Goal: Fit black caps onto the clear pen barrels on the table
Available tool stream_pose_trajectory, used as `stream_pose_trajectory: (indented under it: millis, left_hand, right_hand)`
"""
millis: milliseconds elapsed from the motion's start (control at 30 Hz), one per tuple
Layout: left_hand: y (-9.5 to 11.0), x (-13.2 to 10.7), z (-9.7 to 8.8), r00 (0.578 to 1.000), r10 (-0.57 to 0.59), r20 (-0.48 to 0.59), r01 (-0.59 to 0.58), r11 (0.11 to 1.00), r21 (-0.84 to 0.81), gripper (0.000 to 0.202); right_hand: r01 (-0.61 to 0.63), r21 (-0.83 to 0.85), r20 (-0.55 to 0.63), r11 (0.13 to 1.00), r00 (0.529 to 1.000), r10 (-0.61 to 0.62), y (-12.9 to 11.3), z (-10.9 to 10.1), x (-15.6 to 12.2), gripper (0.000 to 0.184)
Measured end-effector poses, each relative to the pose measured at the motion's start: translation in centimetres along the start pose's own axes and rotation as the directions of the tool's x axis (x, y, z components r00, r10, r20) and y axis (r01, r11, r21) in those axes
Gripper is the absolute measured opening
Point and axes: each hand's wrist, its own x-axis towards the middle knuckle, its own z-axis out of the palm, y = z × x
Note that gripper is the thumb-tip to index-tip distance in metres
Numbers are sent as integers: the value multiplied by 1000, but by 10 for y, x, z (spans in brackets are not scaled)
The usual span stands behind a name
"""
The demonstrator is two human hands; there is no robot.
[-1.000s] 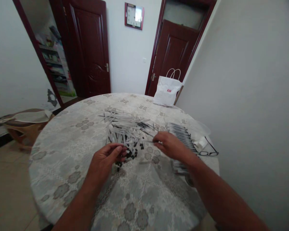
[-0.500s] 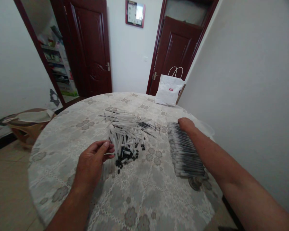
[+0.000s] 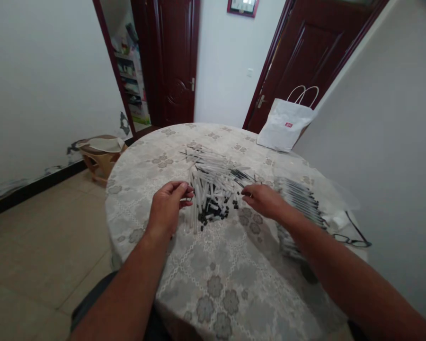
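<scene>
My left hand (image 3: 169,203) is at the left edge of a pile of pen parts, thumb and fingers pinched together. Whatever it grips is too small to make out. At the pile's right side is my right hand (image 3: 261,199), its fingers drawn together by a few black caps. I cannot see what lies between them. Translucent white pen barrels (image 3: 213,163) lie loosely heaped. Black caps (image 3: 211,208) gather at the near end of the heap, and thin dark refills (image 3: 242,175) lie at its right. Beyond my right forearm, partly hidden, is a stack of pens (image 3: 298,196) in rows.
A round table with a patterned cloth (image 3: 213,251) carries everything. Eyeglasses (image 3: 353,240) rest at the right edge. A white paper bag (image 3: 286,125) stands at the far right, near the wall. Left of the table is a wooden stool (image 3: 101,158) with cloth on it.
My right hand has moved left from the far end of the pen stack to the parts pile. My left hand stays pinched beside the pile. The view has tilted down and turned left.
</scene>
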Motion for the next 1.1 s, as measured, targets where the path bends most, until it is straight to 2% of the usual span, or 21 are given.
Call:
stream_pose_trajectory:
  millis: [67,133,233,533,767,933,1100]
  left_hand:
    - [-1,1,-1,1000,-6,-13,5,999,-32,30]
    - [-1,1,-2,1000,-8,-17,7,999,-53,30]
    - [1,1,-5,1000,-1,-12,1,998,-62,31]
    - [7,0,-11,1000,22,4,-21,997,-80,32]
    - [7,-1,-10,1000,14,12,-13,998,-55,33]
    - [7,-1,-9,1000,19,19,-18,999,-50,34]
    - [5,-1,-7,999,22,35,-19,998,-60,32]
  right_hand:
    - [83,53,-31,995,996,-81,-43,8,-4,27]
    - [96,44,-35,994,995,-94,-75,15,-6,25]
    - [75,13,-15,997,997,-75,-99,25,-7,19]
    - [72,32,46,997,996,-73,-106,40,-12,17]
    - [19,12,-7,1000,1000,-19,-108,41,-15,19]
    - [88,51,-97,995,992,-83,-126,41,-8,26]
    - [161,-82,-83,983,982,-168,-146,41,4,24]
